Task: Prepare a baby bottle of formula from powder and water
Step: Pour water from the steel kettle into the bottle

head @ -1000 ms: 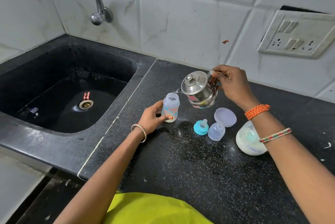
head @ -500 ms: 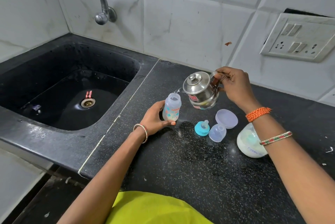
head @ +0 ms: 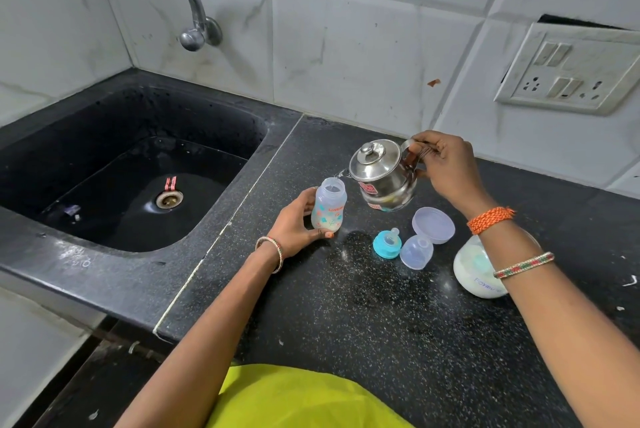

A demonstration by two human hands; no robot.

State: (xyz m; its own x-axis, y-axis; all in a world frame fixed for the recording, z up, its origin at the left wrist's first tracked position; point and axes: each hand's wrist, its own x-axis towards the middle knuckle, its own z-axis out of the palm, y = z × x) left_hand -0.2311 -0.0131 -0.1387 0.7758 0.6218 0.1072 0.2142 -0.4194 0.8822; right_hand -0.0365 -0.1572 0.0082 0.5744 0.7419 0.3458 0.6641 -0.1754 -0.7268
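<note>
Steel kettle (head: 382, 173) in right-hand fingers (head: 424, 147), spout over bottle (head: 329, 207).

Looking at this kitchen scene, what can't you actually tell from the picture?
- How full the steel kettle is: its lid is on, head view.
- The white powder jar: the right forearm crosses it, and its label is too small to read.
- The water level in the printed clear baby bottle: the stream is too faint.
- The kettle handle: the right hand wraps it.

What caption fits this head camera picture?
Right hand tilts steel kettle over baby bottle held by left hand.
</note>
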